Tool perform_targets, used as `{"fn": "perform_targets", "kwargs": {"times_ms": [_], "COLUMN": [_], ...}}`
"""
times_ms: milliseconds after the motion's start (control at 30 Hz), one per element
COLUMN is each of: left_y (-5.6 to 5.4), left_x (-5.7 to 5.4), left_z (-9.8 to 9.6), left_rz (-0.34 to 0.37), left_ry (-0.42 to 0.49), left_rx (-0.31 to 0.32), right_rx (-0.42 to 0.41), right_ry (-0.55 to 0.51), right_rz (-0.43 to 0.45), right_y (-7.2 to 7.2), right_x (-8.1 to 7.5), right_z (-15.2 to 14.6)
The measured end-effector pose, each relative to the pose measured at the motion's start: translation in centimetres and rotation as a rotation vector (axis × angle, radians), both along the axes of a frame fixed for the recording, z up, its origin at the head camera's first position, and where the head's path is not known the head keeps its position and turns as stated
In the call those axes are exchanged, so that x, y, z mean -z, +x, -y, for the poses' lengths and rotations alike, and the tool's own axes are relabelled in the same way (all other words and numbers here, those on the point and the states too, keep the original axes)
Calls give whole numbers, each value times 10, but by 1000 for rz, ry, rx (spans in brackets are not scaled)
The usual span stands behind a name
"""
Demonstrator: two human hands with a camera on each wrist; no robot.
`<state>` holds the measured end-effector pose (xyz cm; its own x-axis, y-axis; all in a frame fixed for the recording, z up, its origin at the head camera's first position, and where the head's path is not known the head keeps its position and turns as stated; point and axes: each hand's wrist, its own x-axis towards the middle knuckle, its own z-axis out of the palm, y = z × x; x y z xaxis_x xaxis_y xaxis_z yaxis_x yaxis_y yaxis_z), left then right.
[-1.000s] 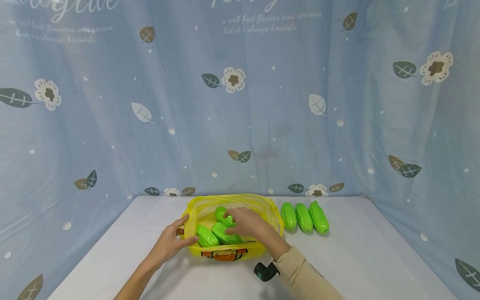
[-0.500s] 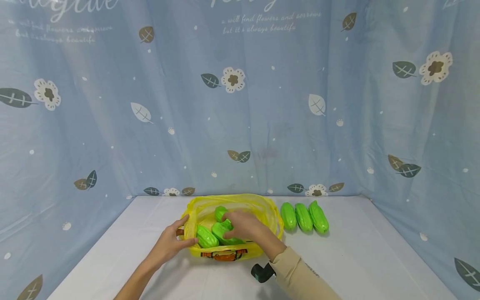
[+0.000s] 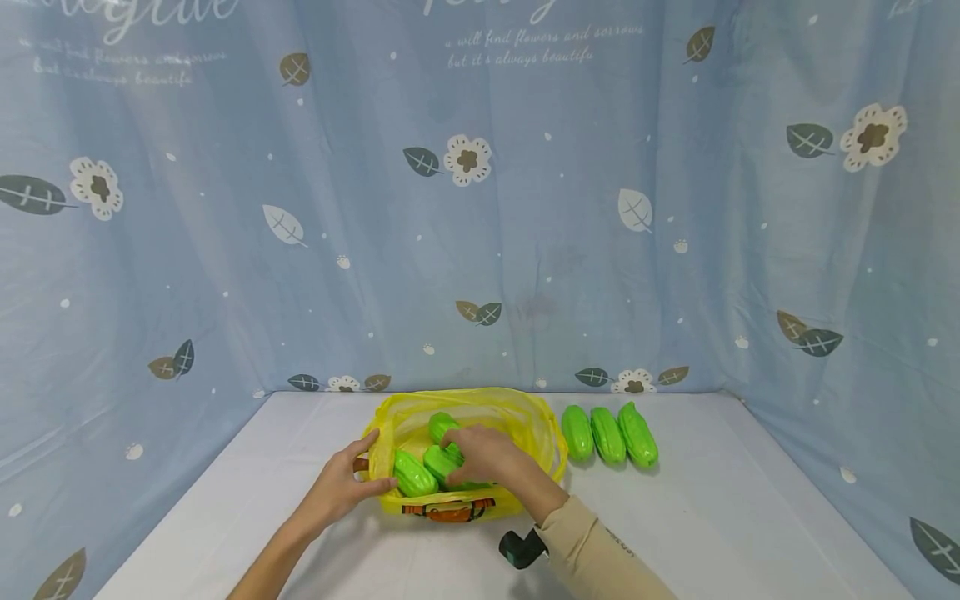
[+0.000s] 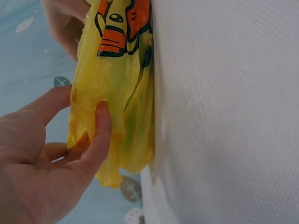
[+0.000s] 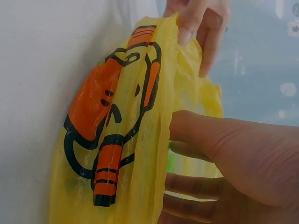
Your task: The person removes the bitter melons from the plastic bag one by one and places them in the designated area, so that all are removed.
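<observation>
A yellow plastic bag (image 3: 528, 421) with an orange cartoon print lies with its mouth spread on the white table. My left hand (image 3: 337, 487) grips the bag's left edge, and the left wrist view shows its thumb (image 4: 103, 126) pressed against the plastic. Inside the bag are three green ridged gourds: one at the front left (image 3: 415, 473), one in the middle (image 3: 437, 461) and one further back (image 3: 442, 423). My right hand (image 3: 495, 458) reaches into the bag, its fingers and thumb curled round the middle gourd, whose right part it hides. The right wrist view shows only a sliver of green.
Right of the bag, three more green gourds (image 3: 609, 435) lie side by side on the white table (image 3: 720, 508). A black object (image 3: 517, 548) sits under my right wrist. Blue patterned curtain (image 3: 480, 250) surrounds the table's back and sides.
My right hand has lowered slightly inside the bag, and its fingers have closed in on the middle gourd. My left hand and the gourds outside stay put.
</observation>
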<state>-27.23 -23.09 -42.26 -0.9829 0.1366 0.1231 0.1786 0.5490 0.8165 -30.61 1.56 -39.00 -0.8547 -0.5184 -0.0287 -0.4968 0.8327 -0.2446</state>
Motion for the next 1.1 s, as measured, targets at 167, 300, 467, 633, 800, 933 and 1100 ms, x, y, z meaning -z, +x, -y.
{"fn": "perform_targets", "kwargs": {"times_ms": [167,300,467,633,800,933,1100], "left_y": [0,1,2,2,2,2,2], "left_x": [0,-1,-1,-2,-2,-2,-1], "left_z": [0,0,-1,-1,-1,-2,-1], "left_rz": [1,4,6,3,4,4,13], "left_ry": [0,-2,-7,-12,-18,-23,-19], "left_rx": [0,-4,-5,-7,-12,-11,-13], "right_rx": [8,6,0,-5,-12,-10,-10], "right_ry": [1,-1,-6,-9,-16,-20,-20], "right_rz": [3,6,4,3,4,4,10], "right_y": [0,-1,-2,-2,-2,-1,-1], "right_x": [0,1,2,2,1,2,3], "right_z": [1,0,0,-1,-1,-2,-2]}}
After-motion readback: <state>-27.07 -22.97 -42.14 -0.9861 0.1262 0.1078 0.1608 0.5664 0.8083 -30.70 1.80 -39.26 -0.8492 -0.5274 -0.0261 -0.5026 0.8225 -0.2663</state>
